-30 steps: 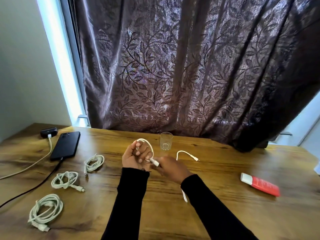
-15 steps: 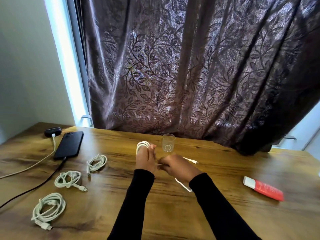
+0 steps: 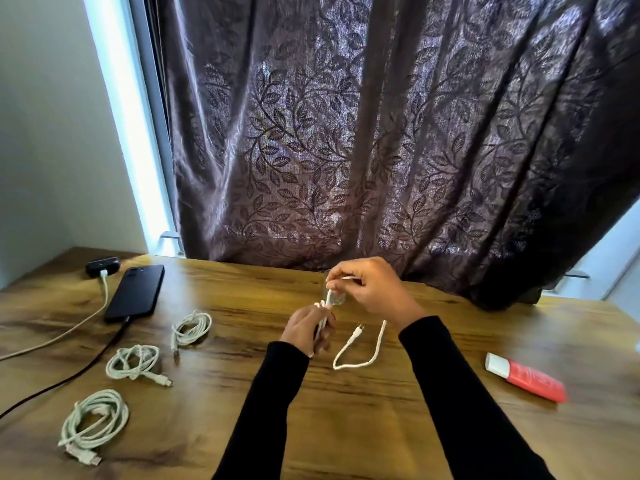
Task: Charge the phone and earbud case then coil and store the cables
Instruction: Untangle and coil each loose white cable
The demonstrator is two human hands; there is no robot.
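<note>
Over worktop ctr, left hand grips white cable loops, right hand pinches, prob., its strand, tail dangling.

The drinking glass is mostly hidden behind the right hand and the white cable, so only a bit of its base gets seen. How many loops are gripped in the left hand can't be counted, since they're covered by the fingers and smeared a bit by blur. The cable's plug tip is too small for the connector type to be told. The black lead from the phone and the pale lead from the earbud case are both cut off at the left edge. Both sleeves are cropped at the bottom. The print on the red tube is blurred out.
</note>
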